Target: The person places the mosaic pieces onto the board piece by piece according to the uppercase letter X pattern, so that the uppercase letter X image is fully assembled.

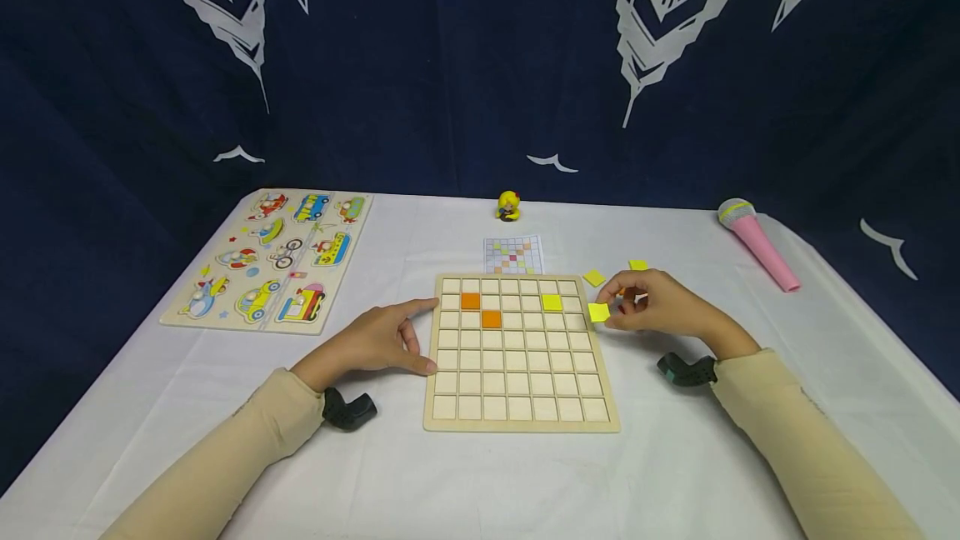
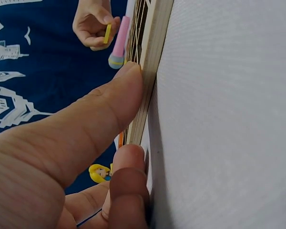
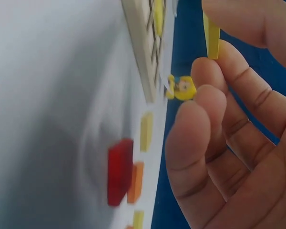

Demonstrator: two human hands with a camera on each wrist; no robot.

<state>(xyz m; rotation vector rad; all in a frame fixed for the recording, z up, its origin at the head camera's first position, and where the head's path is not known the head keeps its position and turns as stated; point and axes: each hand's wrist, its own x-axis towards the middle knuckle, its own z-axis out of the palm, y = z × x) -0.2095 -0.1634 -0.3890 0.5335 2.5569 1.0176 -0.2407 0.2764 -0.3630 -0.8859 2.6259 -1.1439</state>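
Observation:
A wooden grid board (image 1: pixel 521 426) lies on the white table. My left hand (image 1: pixel 367 342) rests at its left edge, thumb and forefinger spread apart and touching the rim. Between thumb and fingers, my right hand (image 1: pixel 660 304) pinches a yellow square tile (image 1: pixel 598 312) beside the board's upper right edge. Two orange tiles (image 1: pixel 470 301) sit in cells near the upper left, and another yellow tile (image 1: pixel 552 302) fills one at the upper right. Past the right hand lie loose yellow tiles (image 1: pixel 594 277); the right wrist view also shows a red tile (image 3: pixel 119 171) and an orange one (image 3: pixel 136 182).
Behind the board lies a printed card (image 1: pixel 513 257) with a coloured grid, and beyond it a small yellow-haired figurine (image 1: pixel 507 206). A vehicle picture puzzle (image 1: pixel 225 315) is at the left. A pink toy microphone (image 1: pixel 765 252) lies at the far right, before a dark blue curtain (image 1: pixel 450 65).

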